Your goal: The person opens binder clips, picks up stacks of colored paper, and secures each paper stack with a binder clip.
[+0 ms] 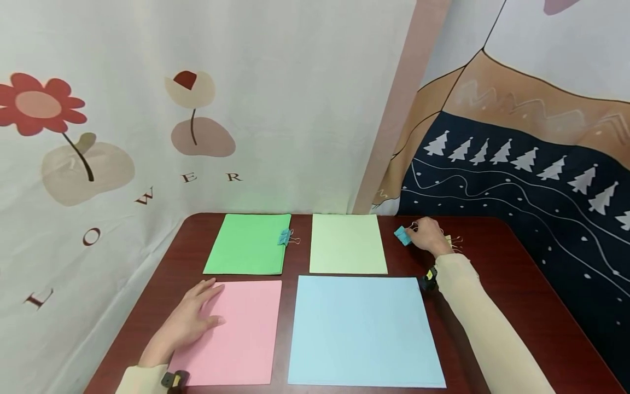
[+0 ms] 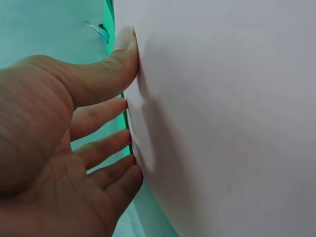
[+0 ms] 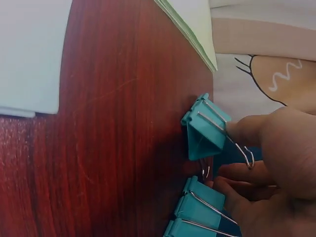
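Observation:
My left hand [image 1: 187, 320] rests on the left edge of the pink paper [image 1: 241, 334], fingers spread. In the left wrist view its thumb and fingertips touch the sheet. At the back right, my right hand [image 1: 429, 236] pinches a teal binder clip [image 3: 207, 127] between thumb and fingers. The thumb lies by the clip's wire handle; the fingers are partly hidden behind it. Just beside it sits another teal binder clip [image 3: 200, 202]. The green paper stack [image 1: 246, 243] has a blue binder clip [image 1: 284, 237] on its right edge.
A pale green paper stack [image 1: 346, 243] lies at the back middle, a large light blue paper stack [image 1: 364, 331] in front of it. Cream clips [image 1: 449, 239] with wire handles show beyond the right wrist. Printed curtains [image 1: 295, 109] hang behind the dark red table [image 1: 531, 306].

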`<state>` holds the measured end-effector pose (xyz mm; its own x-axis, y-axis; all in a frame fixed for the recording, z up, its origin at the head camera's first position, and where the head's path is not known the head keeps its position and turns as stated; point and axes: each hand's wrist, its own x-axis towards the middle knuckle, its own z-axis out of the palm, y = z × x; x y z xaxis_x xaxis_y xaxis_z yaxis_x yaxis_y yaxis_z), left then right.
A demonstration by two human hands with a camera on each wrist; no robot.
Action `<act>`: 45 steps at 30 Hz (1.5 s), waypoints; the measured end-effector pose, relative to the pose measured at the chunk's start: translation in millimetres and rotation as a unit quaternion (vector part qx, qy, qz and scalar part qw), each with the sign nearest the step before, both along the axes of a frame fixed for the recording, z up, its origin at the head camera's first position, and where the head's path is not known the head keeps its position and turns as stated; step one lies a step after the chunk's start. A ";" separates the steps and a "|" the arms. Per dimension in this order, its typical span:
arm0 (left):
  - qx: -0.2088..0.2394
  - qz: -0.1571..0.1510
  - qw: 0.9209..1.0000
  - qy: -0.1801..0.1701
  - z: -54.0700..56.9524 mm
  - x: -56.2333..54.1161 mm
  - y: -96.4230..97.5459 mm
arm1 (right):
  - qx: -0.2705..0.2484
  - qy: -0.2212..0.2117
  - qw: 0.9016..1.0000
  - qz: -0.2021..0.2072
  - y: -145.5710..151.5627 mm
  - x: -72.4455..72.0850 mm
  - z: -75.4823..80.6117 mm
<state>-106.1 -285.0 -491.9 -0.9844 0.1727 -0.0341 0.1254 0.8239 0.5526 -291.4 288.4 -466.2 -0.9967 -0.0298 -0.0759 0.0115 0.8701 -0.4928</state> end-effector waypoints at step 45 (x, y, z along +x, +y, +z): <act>-0.114 0.194 0.964 -0.144 29.5 -5.1 7.9 | -0.016 -0.140 0.990 -0.007 -8.4 -3.2 29.2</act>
<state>-111.2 -277.1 -462.3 -0.9173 -0.2506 -0.3095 -0.3482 0.8819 0.3179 -294.6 280.0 -437.0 -0.9370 -0.0236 -0.3485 0.1630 0.8529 -0.4959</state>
